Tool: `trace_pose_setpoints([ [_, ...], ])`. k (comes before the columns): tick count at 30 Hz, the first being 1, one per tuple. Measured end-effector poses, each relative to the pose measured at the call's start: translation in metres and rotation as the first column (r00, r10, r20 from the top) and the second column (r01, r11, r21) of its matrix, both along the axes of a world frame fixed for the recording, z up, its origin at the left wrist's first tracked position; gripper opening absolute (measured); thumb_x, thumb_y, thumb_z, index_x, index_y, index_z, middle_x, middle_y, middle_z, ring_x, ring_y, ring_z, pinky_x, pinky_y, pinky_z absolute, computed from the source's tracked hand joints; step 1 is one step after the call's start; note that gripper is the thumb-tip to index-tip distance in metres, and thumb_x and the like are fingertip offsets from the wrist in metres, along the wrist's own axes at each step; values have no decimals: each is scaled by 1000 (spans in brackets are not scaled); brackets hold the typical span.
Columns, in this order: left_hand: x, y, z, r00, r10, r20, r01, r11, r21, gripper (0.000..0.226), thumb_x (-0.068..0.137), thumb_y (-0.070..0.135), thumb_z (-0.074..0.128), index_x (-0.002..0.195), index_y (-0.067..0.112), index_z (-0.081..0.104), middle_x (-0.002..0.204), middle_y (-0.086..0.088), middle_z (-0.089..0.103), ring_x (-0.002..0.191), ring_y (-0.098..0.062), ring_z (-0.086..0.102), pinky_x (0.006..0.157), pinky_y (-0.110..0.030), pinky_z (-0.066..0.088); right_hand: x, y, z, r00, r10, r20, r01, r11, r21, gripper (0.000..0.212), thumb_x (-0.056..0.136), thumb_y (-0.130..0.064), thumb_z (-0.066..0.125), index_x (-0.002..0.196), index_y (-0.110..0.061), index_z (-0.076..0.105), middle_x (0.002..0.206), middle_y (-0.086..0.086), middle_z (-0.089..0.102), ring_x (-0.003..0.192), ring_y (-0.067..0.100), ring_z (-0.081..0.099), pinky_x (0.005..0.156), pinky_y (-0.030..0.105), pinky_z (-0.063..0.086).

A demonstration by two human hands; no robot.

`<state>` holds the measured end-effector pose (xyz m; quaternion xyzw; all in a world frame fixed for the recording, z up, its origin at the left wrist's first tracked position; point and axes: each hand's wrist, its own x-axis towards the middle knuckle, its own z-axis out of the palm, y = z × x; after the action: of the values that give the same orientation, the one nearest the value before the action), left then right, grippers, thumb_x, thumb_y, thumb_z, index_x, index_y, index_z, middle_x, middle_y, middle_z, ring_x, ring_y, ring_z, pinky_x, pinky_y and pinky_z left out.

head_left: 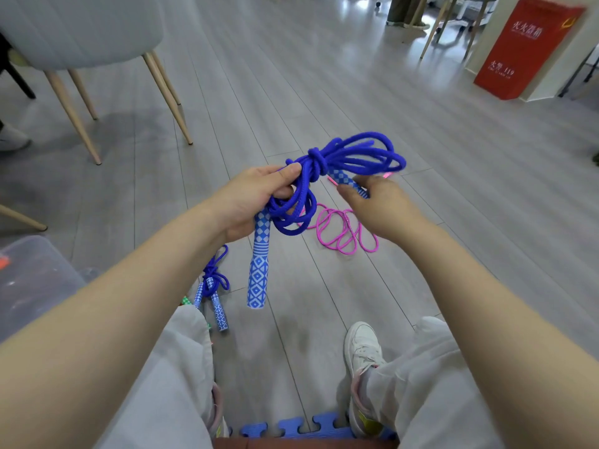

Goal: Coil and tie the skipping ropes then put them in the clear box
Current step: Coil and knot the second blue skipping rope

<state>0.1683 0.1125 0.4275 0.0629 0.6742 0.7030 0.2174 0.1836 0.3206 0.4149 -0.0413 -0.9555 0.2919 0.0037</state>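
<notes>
A blue skipping rope [353,153], coiled with a knot around its middle, is held up in front of me. My left hand [249,199] grips the coil just below the knot, and one blue-and-white patterned handle [259,270] hangs down from it. My right hand [372,202] pinches the other patterned handle [343,179]. A pink skipping rope [340,231] lies loose on the floor beneath my hands. A second blue rope [214,286], tied, lies on the floor by my left knee. The clear box [29,280] stands at the lower left.
A grey chair with wooden legs [81,59] stands at the upper left. A red box [531,50] stands at the upper right by more chair legs. My legs and white shoe [363,351] are below, on a blue foam mat [311,429]. The floor is grey planks.
</notes>
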Motion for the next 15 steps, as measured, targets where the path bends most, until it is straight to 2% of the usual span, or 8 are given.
trace_pose_setpoints([
  [2, 6, 2, 4, 999, -41, -2, 41, 999, -5, 34, 101, 30, 47, 109, 3, 65, 48, 9, 39, 50, -9, 32, 55, -22, 28, -1, 1, -1, 1000, -12, 28, 14, 998, -66, 30, 98, -46, 46, 91, -20, 60, 67, -2, 53, 58, 15, 49, 54, 28, 36],
  [4, 10, 1, 9, 997, -68, -26, 69, 997, 36, 30, 97, 32, 49, 94, 11, 71, 50, 6, 43, 55, -11, 34, 55, -23, 30, -1, 4, -1, 998, -43, 50, 49, 991, -127, 31, 97, -46, 47, 92, -20, 62, 64, 0, 52, 56, 18, 48, 57, 29, 40],
  [6, 12, -2, 13, 996, -61, -64, 67, 992, 105, 27, 89, 34, 54, 85, 18, 75, 58, 0, 39, 58, -12, 31, 53, -20, 30, -3, 8, -2, 994, -75, 82, 87, 985, -150, 38, 96, -46, 48, 92, -10, 62, 63, 2, 51, 57, 21, 48, 59, 33, 44],
  [9, 10, -9, 15, 992, -44, -117, 53, 996, 76, 22, 96, 26, 51, 99, 14, 69, 62, 1, 33, 54, -7, 29, 51, -17, 29, 0, 10, -6, 989, -46, 140, 76, 973, -216, 47, 94, -48, 50, 98, -3, 62, 66, 6, 51, 58, 20, 44, 57, 34, 41],
  [12, 6, -16, 12, 984, -53, -172, 46, 998, -46, 21, 100, 22, 48, 107, 13, 65, 77, -9, 34, 64, -11, 30, 61, -25, 27, 5, 5, -3, 989, -45, 138, 91, 936, -341, 40, 96, -45, 50, 96, -7, 62, 65, 6, 51, 54, 18, 44, 50, 29, 41],
  [15, 5, -19, 12, 977, -90, -192, 67, 990, -123, 21, 100, 22, 49, 111, 14, 64, 91, -9, 37, 71, -18, 30, 64, -28, 27, 7, 2, 8, 988, -41, 148, 109, 868, -485, 31, 97, -41, 49, 95, -13, 63, 65, 7, 52, 48, 15, 43, 46, 27, 40],
])
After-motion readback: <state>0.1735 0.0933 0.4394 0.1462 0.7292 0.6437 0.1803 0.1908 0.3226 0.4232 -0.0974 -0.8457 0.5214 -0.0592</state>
